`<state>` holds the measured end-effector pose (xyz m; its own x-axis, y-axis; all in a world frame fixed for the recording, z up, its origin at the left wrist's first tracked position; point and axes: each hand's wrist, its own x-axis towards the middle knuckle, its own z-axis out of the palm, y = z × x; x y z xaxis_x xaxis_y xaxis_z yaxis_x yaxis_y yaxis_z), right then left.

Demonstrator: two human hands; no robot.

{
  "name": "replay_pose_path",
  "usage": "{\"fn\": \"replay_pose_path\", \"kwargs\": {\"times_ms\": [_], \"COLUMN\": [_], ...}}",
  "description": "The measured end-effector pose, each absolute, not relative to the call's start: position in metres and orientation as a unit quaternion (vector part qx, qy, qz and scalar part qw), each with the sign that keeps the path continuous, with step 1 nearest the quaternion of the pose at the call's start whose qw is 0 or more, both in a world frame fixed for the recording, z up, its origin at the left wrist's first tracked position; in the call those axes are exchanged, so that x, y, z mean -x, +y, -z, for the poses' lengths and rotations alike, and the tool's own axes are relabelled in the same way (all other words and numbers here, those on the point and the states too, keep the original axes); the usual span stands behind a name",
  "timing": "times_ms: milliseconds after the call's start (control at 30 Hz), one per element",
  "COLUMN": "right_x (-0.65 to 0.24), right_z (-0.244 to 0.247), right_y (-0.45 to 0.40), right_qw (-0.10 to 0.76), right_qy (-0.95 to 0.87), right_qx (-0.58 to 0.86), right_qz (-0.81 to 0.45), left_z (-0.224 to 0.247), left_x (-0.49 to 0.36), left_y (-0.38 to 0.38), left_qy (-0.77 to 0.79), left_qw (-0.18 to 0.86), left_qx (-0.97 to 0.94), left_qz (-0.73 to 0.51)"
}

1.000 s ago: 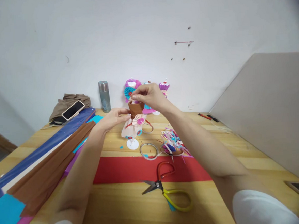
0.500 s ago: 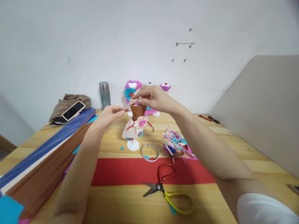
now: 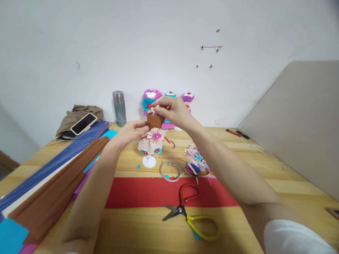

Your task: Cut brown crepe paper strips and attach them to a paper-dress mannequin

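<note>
Since 0.5 seconds ago, the left hand (image 3: 130, 132) has come in to the side of the small paper dress (image 3: 146, 146). Below is a wooden table (image 3: 122, 240). Across it lies a red strip (image 3: 139, 196), with spread scissors (image 3: 179, 210) partly on its near edge. The right hand (image 3: 154, 107) has finger and thumb close together by the brown top (image 3: 155, 120) of the dress; it is hard to see if either hand holds on. The dress stands on its white foot (image 3: 149, 161), near a silvery ring (image 3: 161, 173).

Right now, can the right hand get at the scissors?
Likely yes: the scissors lie uncovered, partly on the red paper, with nothing seen blocking them. The right hand is at the brown bodice, so it would need to come back.
</note>
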<state>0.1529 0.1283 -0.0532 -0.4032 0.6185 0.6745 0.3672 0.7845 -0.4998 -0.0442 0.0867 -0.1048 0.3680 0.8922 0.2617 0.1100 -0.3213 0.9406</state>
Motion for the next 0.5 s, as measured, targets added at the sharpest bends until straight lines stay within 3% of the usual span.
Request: {"fn": "replay_pose_path", "kwargs": {"times_ms": [333,500], "right_x": [-0.158,-0.165], "right_z": [0.064,0.075], "right_y": [0.128,0.120], "right_qw": [0.486,0.576], "right_qy": [-0.827,-0.764], "right_qx": [0.249,0.254], "right_qz": [-0.139,-0.139], "left_z": [0.111,0.114], "left_x": [0.025,0.019], "left_y": [0.080,0.078], "left_qy": [0.416,0.417], "left_qw": [0.377,0.371], "left_qx": [-0.732,-0.719], "left_qz": [-0.386,-0.415]}}
